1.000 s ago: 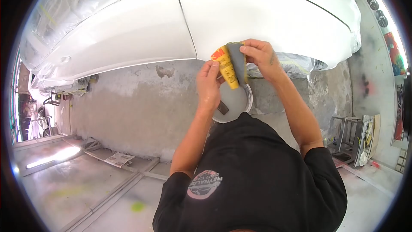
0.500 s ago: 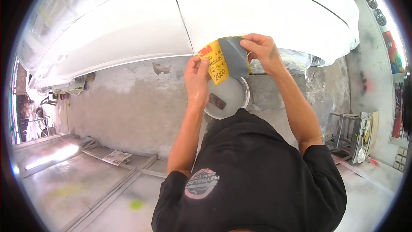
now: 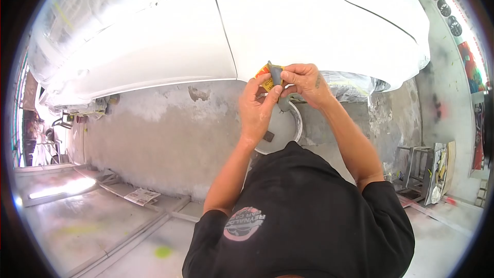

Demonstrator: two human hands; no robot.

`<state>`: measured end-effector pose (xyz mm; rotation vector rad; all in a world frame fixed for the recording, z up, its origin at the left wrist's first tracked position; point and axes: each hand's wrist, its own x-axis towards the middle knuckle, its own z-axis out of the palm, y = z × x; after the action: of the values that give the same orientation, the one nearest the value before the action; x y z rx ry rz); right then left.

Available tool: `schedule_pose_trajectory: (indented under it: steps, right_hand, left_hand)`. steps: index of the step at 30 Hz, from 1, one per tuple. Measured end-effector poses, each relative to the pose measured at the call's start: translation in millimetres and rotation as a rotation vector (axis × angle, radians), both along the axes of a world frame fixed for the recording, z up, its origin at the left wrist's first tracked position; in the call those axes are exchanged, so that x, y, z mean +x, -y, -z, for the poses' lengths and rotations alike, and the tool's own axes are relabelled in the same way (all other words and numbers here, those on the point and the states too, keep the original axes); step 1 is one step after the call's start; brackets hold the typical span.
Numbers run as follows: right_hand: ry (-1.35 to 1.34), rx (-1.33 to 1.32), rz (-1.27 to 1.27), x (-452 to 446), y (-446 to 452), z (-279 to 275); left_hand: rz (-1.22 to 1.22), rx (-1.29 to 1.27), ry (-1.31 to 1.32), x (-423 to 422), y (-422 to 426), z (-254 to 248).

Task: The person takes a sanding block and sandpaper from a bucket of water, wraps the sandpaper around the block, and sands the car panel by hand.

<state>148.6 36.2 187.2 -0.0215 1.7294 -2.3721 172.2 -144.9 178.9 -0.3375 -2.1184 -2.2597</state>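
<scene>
Grey concrete floor (image 3: pixel 154 128), patchy and stained, runs below the flank of a white car body (image 3: pixel 309 20). Between the two hands, at the car's lower edge in the view, is a curled sandpaper sheet (image 3: pixel 276 76), grey on one face and yellow with print on the other. Its long axis points roughly away from the chest, leaning a little to the left at the far end. Neither hand is nearer, as both are touching it: the left hand (image 3: pixel 254 113) pinches it from the left, thumb low on the sheet, while the right hand (image 3: pixel 309 83) grips the other side between thumb and fingers. Fingers cover much of the sheet, so how it is folded is hard to tell.

Below the hands, toward the body, sits a round tub (image 3: pixel 300 123) with a small dark block (image 3: pixel 268 136) inside, partway between its middle and the left wall. Clear plastic sheeting (image 3: pixel 352 85) hangs under the car, just beyond the right wrist. Farther out, a metal stand (image 3: pixel 419 170) is well apart to the right, and a newspaper (image 3: pixel 141 195) lies to the left.
</scene>
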Motion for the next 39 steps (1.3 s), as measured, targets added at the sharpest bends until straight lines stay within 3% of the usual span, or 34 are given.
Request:
schedule_pose_trajectory:
  steps: [3,11,17,20,39]
  right_hand:
    - [0.004,0.007,-0.018,3,3,-1]
    - [-0.025,0.044,0.004,7,4,3]
    - [-0.012,0.044,-0.003,11,-2,3]
    - [-0.045,0.012,0.112,11,-17,2]
    - [-0.056,0.18,0.224,19,-55,5]
  left_hand:
    - [0.0,0.119,0.092,3,-4,-7]
    - [-0.061,-0.051,0.133,3,-2,-8]
    - [-0.036,0.22,0.215,-8,-5,27]
    - [-0.038,0.385,0.31,-10,-6,22]
    - [0.008,0.481,0.411,-11,-4,19]
